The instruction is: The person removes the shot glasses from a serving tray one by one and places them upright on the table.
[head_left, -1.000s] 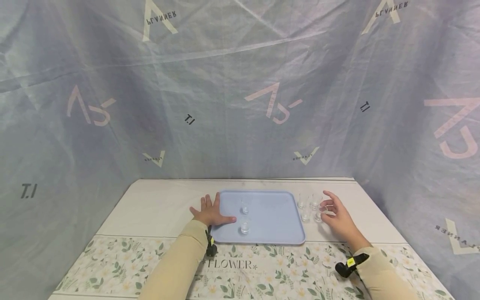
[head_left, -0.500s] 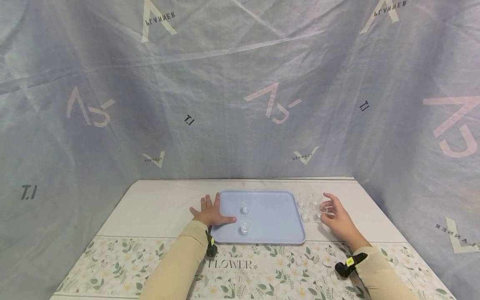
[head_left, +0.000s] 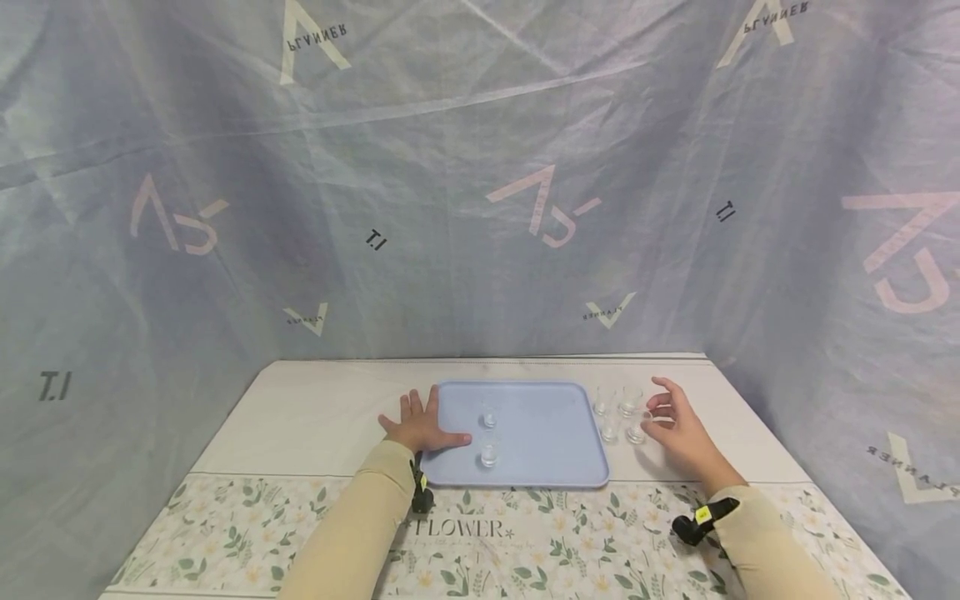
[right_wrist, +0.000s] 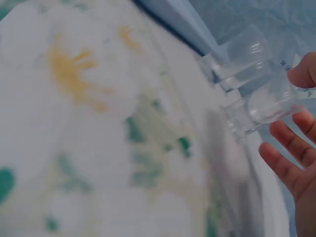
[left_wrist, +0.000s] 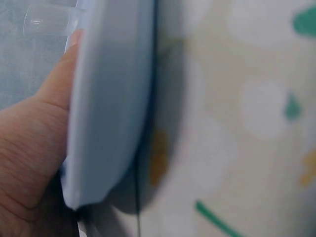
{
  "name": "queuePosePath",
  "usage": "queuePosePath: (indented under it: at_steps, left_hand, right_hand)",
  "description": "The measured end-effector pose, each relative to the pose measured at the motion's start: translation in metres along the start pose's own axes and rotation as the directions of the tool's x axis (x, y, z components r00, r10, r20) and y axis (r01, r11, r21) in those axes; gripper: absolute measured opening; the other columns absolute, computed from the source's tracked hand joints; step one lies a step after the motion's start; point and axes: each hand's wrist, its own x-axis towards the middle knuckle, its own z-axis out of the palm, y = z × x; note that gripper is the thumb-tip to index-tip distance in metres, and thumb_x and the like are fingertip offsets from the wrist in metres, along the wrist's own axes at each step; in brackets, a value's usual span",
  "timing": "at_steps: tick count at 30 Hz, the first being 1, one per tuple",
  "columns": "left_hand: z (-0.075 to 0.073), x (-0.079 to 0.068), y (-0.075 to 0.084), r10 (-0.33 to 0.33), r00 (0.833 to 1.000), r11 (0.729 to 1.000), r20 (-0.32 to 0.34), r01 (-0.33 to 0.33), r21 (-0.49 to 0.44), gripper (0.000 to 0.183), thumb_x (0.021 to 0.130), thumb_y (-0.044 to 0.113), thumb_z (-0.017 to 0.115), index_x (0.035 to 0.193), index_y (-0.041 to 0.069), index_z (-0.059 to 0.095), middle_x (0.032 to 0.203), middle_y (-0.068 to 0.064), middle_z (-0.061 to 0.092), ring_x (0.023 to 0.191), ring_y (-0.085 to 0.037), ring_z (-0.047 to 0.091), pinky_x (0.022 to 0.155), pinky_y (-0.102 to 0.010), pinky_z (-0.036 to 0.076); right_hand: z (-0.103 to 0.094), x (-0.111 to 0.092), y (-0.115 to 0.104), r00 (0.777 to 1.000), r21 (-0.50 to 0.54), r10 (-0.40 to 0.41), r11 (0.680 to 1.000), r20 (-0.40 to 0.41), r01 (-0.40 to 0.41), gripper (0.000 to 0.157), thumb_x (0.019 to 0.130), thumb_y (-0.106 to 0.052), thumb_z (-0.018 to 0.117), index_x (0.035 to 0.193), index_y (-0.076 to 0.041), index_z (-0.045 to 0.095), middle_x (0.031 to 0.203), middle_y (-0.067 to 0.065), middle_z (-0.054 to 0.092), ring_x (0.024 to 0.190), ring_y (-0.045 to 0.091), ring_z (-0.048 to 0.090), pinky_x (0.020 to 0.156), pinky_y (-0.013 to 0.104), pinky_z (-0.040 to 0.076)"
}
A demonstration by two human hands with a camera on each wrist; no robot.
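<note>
My left hand (head_left: 422, 429) lies with spread fingers over the left edge of the light-blue tray (head_left: 555, 433), its thumb reaching onto the tray. In the left wrist view the thumb side of this hand (left_wrist: 34, 128) rests against the tray rim (left_wrist: 111, 108). Two small clear shot glasses, a front one (head_left: 489, 454) and a rear one (head_left: 490, 418), stand upright on the tray. Right of the tray my right hand (head_left: 678, 429) is beside the nearest shot glass (head_left: 636, 430). In the right wrist view its thumb and fingers are parted around that glass's rim (right_wrist: 271, 101).
Several clear shot glasses stand grouped close to the tray's right edge, among them a back one (head_left: 630, 402) and a left one (head_left: 609, 429). A floral cloth strip (head_left: 525, 542) runs along the front of the white tabletop (head_left: 322, 408). Grey printed curtains (head_left: 450, 250) enclose the back and sides.
My right hand has drawn slightly right, away from the nearest shot glass, and its index finger has lifted. The left hand and the tray have stayed in place.
</note>
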Motion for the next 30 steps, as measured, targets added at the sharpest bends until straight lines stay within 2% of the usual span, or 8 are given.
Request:
queuePosePath:
  at_steps: [3, 5, 10, 12, 15, 19, 25, 30]
  left_hand:
    - [-0.001, 0.0, 0.0, 0.0, 1.0, 1.0, -0.005, 0.0, 0.001, 0.123, 0.075, 0.076, 0.07, 0.164, 0.014, 0.011, 0.166, -0.029, 0.004, 0.153, -0.046, 0.002, 0.108, -0.08, 0.003]
    - [0.0, 0.0, 0.0, -0.001, 1.0, 1.0, -0.004, 0.001, 0.001, 0.123, 0.076, 0.076, 0.069, 0.164, 0.014, 0.01, 0.166, -0.029, 0.004, 0.153, -0.046, 0.002, 0.109, -0.08, 0.003]
    - [0.0, -0.001, 0.0, 0.002, 1.0, 1.0, -0.001, -0.002, -0.004, 0.123, 0.075, 0.076, 0.069, 0.164, 0.014, 0.01, 0.166, -0.029, 0.004, 0.153, -0.046, 0.002, 0.108, -0.081, 0.004]
    - [0.0, -0.001, 0.0, 0.001, 1.0, 1.0, 0.001, -0.001, -0.002, 0.124, 0.075, 0.077, 0.069, 0.164, 0.014, 0.01, 0.166, -0.029, 0.004, 0.153, -0.046, 0.002, 0.108, -0.081, 0.004]
    - [0.0, -0.001, 0.0, 0.004, 1.0, 1.0, -0.002, -0.004, -0.006, 0.123, 0.075, 0.077, 0.069, 0.164, 0.014, 0.011, 0.166, -0.029, 0.004, 0.153, -0.046, 0.003, 0.108, -0.081, 0.004]
    - [-0.001, -0.001, -0.001, 0.004, 1.0, 1.0, 0.003, -0.004, -0.005, 0.124, 0.075, 0.077, 0.069, 0.164, 0.014, 0.011, 0.166, -0.029, 0.004, 0.153, -0.046, 0.003, 0.108, -0.081, 0.004]
    - [-0.003, -0.001, -0.001, 0.002, 1.0, 1.0, 0.009, -0.002, -0.004, 0.124, 0.075, 0.077, 0.069, 0.164, 0.014, 0.01, 0.166, -0.029, 0.003, 0.153, -0.045, 0.002, 0.108, -0.081, 0.003]
    - [-0.002, 0.0, -0.002, 0.011, 1.0, 1.0, 0.015, -0.011, -0.009, 0.125, 0.074, 0.077, 0.069, 0.164, 0.013, 0.01, 0.166, -0.029, 0.003, 0.153, -0.046, 0.002, 0.108, -0.081, 0.003]
  right_hand:
    - [-0.005, 0.006, -0.007, 0.999, -0.02, -0.029, 0.999, -0.039, 0.028, 0.076, 0.09, 0.005, 0.069, 0.153, -0.002, 0.028, 0.113, 0.02, 0.056, 0.102, 0.034, 0.062, 0.083, 0.023, 0.052]
    - [-0.007, 0.01, -0.013, 0.997, -0.022, -0.044, 0.999, -0.062, 0.043, 0.074, 0.09, 0.005, 0.069, 0.152, -0.002, 0.03, 0.114, 0.022, 0.058, 0.099, 0.033, 0.062, 0.08, 0.019, 0.049]
    - [-0.008, 0.023, -0.028, 0.993, -0.001, -0.08, 0.997, -0.087, 0.081, 0.071, 0.089, 0.009, 0.068, 0.15, 0.001, 0.033, 0.115, 0.025, 0.06, 0.095, 0.032, 0.061, 0.079, 0.018, 0.049]
    - [-0.006, 0.029, -0.033, 0.992, 0.014, -0.09, 0.996, -0.087, 0.091, 0.071, 0.088, 0.011, 0.067, 0.15, 0.003, 0.032, 0.115, 0.027, 0.059, 0.096, 0.036, 0.062, 0.08, 0.023, 0.051]
    - [0.0, 0.037, -0.042, 0.992, 0.038, -0.095, 0.994, -0.077, 0.098, 0.07, 0.088, 0.013, 0.066, 0.149, 0.006, 0.031, 0.116, 0.029, 0.058, 0.098, 0.044, 0.061, 0.083, 0.037, 0.053]
    - [0.012, 0.046, -0.06, 0.994, 0.074, -0.095, 0.992, -0.046, 0.099, 0.071, 0.088, 0.012, 0.066, 0.149, 0.004, 0.031, 0.119, 0.03, 0.057, 0.103, 0.044, 0.06, 0.088, 0.052, 0.052]
    - [0.034, 0.056, -0.082, 0.993, 0.186, -0.12, 0.975, -0.011, 0.12, 0.073, 0.088, 0.011, 0.068, 0.15, -0.002, 0.033, 0.122, 0.029, 0.056, 0.106, 0.043, 0.06, 0.094, 0.059, 0.049]
    - [0.053, 0.061, -0.096, 0.989, 0.212, -0.148, 0.966, -0.002, 0.145, 0.073, 0.087, 0.012, 0.068, 0.149, -0.002, 0.034, 0.122, 0.028, 0.056, 0.106, 0.045, 0.06, 0.092, 0.059, 0.049]
